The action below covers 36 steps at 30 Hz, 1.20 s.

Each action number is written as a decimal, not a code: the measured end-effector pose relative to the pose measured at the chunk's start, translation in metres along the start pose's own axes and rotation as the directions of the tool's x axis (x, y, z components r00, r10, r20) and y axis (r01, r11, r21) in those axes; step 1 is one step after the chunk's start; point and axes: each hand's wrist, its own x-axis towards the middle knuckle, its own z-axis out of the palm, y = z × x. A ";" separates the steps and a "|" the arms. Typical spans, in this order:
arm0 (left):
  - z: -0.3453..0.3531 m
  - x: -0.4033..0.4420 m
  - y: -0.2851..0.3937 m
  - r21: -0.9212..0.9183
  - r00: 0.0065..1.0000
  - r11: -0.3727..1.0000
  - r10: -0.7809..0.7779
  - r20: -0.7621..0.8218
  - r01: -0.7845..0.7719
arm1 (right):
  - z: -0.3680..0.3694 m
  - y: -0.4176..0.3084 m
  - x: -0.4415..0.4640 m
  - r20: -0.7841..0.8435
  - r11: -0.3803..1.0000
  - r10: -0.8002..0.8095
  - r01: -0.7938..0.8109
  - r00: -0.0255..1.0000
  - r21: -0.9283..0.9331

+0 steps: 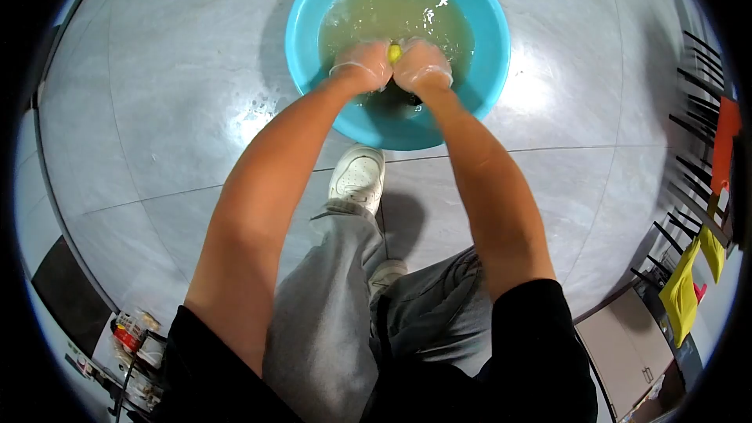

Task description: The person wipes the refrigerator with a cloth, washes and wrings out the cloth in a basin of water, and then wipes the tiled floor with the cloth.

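Observation:
Both my hands, in clear plastic gloves, are close together over a turquoise basin [300,51] of murky, foamy water [376,12]. My left hand [365,63] and my right hand [421,63] are closed, with a small yellow thing [394,53] showing between them. Most of that yellow thing is hidden by my fingers, so its kind cannot be made out. Below the hands a dark patch shows in the water; whether it is an object or shadow is unclear.
The basin stands on a grey tiled floor [180,94], just ahead of my white shoe [358,178]. Dark rods and yellow cloth-like pieces [680,298] are along the right, above a beige cabinet [627,345]. Assorted items [141,337] sit at lower left.

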 end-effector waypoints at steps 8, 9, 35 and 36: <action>-0.029 -0.040 0.024 0.450 0.984 0.892 0.112 -0.141 -0.037 | -0.044 -0.018 -0.046 -0.024 0.946 -0.103 0.090 0.994 -0.312; -0.024 -0.036 0.021 0.535 0.982 0.842 0.152 -0.116 -0.067 | -0.035 -0.014 -0.046 -0.079 0.936 -0.122 0.088 0.989 -0.342; -0.015 -0.006 0.016 0.105 0.982 0.984 0.153 -0.112 -0.142 | -0.045 0.006 -0.007 0.036 0.982 -0.187 0.187 0.982 0.016; -0.021 -0.010 0.017 0.106 0.989 0.985 0.142 -0.053 -0.135 | -0.046 0.005 -0.013 -0.019 0.961 -0.270 0.269 0.963 -0.059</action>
